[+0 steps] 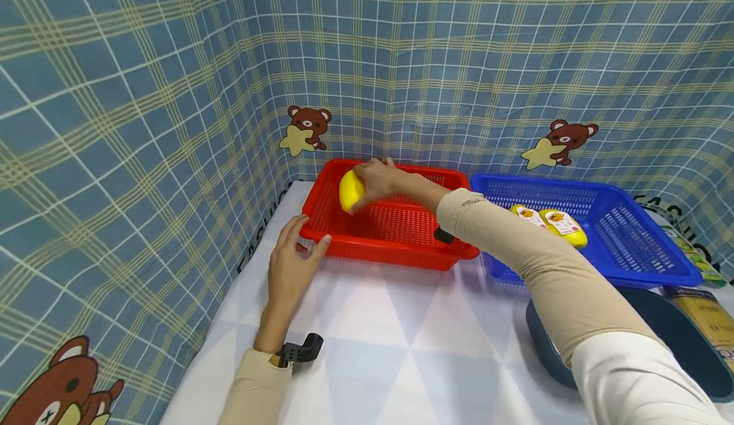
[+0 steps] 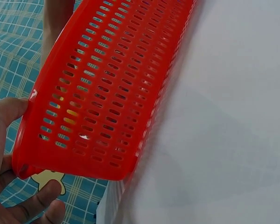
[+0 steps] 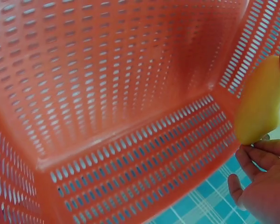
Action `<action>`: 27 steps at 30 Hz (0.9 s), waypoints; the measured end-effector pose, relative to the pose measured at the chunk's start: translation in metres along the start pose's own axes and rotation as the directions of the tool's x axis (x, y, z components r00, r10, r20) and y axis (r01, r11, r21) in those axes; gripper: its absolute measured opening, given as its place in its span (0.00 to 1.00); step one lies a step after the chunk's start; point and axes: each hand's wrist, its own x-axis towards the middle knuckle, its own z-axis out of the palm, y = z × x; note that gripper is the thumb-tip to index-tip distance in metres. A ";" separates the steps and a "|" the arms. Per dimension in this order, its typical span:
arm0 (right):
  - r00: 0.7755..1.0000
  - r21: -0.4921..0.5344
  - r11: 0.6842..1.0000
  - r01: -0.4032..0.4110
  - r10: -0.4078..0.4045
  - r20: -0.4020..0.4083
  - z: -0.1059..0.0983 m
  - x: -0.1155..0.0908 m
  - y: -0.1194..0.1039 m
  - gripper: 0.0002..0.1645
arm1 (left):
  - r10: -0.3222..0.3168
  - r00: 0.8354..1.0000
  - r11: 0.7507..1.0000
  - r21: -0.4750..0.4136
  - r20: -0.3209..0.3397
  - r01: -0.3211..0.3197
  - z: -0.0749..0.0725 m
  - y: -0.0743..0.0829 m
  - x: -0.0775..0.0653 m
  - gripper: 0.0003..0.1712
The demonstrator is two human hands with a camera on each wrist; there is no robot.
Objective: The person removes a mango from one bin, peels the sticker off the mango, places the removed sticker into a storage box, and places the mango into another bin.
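My right hand (image 1: 375,183) reaches into the red basket (image 1: 373,246) near its left end. It grips a smooth, rounded yellow pack (image 1: 351,190); in the right wrist view the pack (image 3: 261,102) tilts beside the perforated wall, thumb and fingers at its edges. My left hand (image 1: 291,266) holds the basket's near left corner. In the left wrist view, its thumb (image 2: 14,109) lies on the rim and the other fingers (image 2: 42,200) curl down past the end wall. Two similar yellow packs with white printed labels (image 1: 564,226) lie in the blue basket (image 1: 625,234).
A dark blue-grey tub (image 1: 541,329) stands at the front right, partly under my right arm. Flat packets (image 1: 702,310) lie at the far right edge. Plaid cloth (image 1: 430,62) with bear prints rises behind and to the left of the white patterned tabletop (image 1: 401,323).
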 end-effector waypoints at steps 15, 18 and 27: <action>0.986 0.194 0.973 -0.122 0.097 0.135 0.056 0.009 -0.003 0.65 | 0.014 1.000 1.000 -0.006 -0.001 -0.014 -0.001 0.004 -0.007 0.37; 0.988 0.175 0.979 -0.105 0.083 0.131 0.056 0.014 -0.006 0.67 | 0.009 1.000 1.000 -0.007 -0.007 -0.009 -0.004 0.004 -0.004 0.37; 0.980 -0.016 0.996 -0.086 0.087 0.179 0.046 0.020 -0.005 0.72 | 0.012 1.000 1.000 -0.025 0.001 -0.012 -0.002 0.002 0.001 0.37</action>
